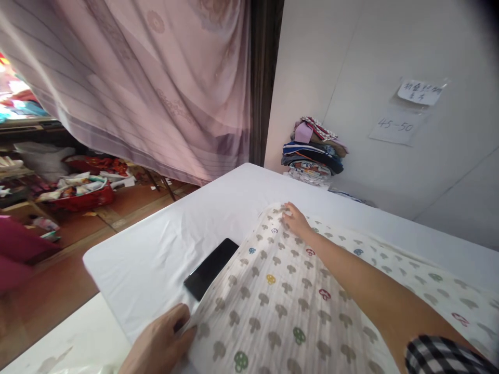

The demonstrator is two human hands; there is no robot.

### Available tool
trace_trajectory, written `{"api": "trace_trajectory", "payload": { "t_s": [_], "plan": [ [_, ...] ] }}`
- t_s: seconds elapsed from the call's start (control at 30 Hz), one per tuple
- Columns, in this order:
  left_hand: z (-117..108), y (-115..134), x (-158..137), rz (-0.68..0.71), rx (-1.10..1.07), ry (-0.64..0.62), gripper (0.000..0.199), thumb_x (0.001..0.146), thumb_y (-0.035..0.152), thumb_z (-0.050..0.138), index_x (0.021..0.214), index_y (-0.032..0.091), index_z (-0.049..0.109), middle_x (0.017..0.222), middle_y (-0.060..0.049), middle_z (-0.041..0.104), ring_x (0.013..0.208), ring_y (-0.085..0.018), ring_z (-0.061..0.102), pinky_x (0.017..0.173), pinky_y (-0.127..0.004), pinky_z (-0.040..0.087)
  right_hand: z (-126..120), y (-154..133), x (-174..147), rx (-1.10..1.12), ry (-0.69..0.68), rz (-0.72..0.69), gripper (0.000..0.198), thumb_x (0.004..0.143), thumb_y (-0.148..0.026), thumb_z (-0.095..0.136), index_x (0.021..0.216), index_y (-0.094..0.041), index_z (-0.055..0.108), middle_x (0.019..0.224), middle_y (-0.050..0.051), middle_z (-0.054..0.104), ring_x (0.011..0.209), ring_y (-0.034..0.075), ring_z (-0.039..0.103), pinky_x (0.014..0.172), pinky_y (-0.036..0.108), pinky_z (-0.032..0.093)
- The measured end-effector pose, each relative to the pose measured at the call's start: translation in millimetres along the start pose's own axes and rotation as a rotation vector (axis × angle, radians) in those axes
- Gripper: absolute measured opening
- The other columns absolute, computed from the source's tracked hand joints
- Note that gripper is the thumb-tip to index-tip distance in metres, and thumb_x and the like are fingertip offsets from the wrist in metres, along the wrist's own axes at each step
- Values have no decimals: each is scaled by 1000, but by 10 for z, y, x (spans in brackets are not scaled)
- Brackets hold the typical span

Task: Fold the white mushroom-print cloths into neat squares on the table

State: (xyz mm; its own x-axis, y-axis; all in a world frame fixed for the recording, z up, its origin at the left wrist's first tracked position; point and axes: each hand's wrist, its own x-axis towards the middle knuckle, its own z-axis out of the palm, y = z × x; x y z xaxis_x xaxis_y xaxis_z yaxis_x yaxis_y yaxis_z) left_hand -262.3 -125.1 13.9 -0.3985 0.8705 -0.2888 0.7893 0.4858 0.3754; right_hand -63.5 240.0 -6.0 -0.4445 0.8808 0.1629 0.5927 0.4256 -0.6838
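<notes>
A white cloth printed with mushrooms (280, 285) lies over the right part of the white-covered table, its kind of article not clear. At its near left corner my left hand (163, 332) pinches the edge between thumb and fingers. My right hand (297, 221) reaches across the cloth and grips its far corner, fingers closed on the fabric. A black smartphone (212, 267) lies on the table, partly covered by the cloth's left edge. More of the printed fabric (390, 259) spreads out beyond my right forearm.
The table's white cover (156, 244) shows at left. A stack of folded clothes (314, 153) stands at the table's far side, against the wall. A pink curtain (175, 88) hangs behind. On the floor at left is a red basket (91, 197) of fabric.
</notes>
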Motion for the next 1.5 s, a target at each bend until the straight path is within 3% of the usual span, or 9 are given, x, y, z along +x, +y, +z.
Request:
{"api": "trace_trajectory", "payload": {
  "t_s": [0.17,0.27,0.33,0.5,0.63,0.77,0.93,1.23,1.5],
  "plan": [
    [-339,49,-65,-4,34,86,45,74,57,45,106,27,55,86,0,64,68,-18,61,58,-25,42,-307,311,-774,-99,-87,-103,44,83,-34,41,126,-25,48,141,3,37,132,20,29,108,38,25],
    [-633,392,27,80,169,296,50,77,61,40,111,27,54,91,-3,66,73,-21,63,59,-27,43,-607,511,-1159,-240,-117,-65,46,85,-39,38,126,-23,48,141,5,36,133,22,24,109,40,23],
    [-730,731,237,287,177,319,44,82,56,35,110,28,54,96,-2,66,82,-20,63,66,-28,46,-816,623,-1370,-334,-111,-21,47,85,-41,36,126,-20,49,142,8,36,134,24,22,108,43,22],
    [-398,1523,1265,673,169,277,45,89,43,29,118,17,50,121,-8,57,111,-21,52,96,-33,39,-1238,894,-1793,-458,-39,83,51,87,-44,33,129,-19,46,142,9,34,134,25,22,108,46,21],
    [5,1898,2121,613,212,231,45,89,38,30,122,13,48,134,-11,45,126,-21,37,105,-34,29,-1504,1160,-2001,-477,29,161,54,87,-45,31,130,-15,45,143,11,33,134,26,22,108,45,22],
    [165,2038,2528,506,196,224,43,90,37,24,116,16,51,135,-11,44,127,-22,36,103,-40,30,-1805,1427,-1997,-480,146,210,48,89,-35,27,127,-13,48,139,11,38,132,23,27,108,42,24],
    [252,2012,2620,479,240,278,49,90,44,22,124,17,45,141,-10,35,131,-24,27,105,-45,22,-2069,1676,-1686,-510,154,290,41,89,-22,28,118,-18,57,123,8,56,115,20,49,98,34,36],
    [305,1990,2652,424,305,258,59,88,52,22,133,18,37,146,-7,28,134,-23,21,108,-43,18,-2121,1836,-1217,-537,-68,228,28,83,-20,46,102,-17,66,104,10,62,95,21,56,83,28,39],
    [314,1981,2654,425,301,259,60,87,53,22,134,18,36,146,-8,27,134,-23,21,108,-44,18,-2098,1784,-1289,-574,-33,199,21,85,-23,45,94,-17,64,97,8,61,93,19,53,77,26,36]
  ]
}}
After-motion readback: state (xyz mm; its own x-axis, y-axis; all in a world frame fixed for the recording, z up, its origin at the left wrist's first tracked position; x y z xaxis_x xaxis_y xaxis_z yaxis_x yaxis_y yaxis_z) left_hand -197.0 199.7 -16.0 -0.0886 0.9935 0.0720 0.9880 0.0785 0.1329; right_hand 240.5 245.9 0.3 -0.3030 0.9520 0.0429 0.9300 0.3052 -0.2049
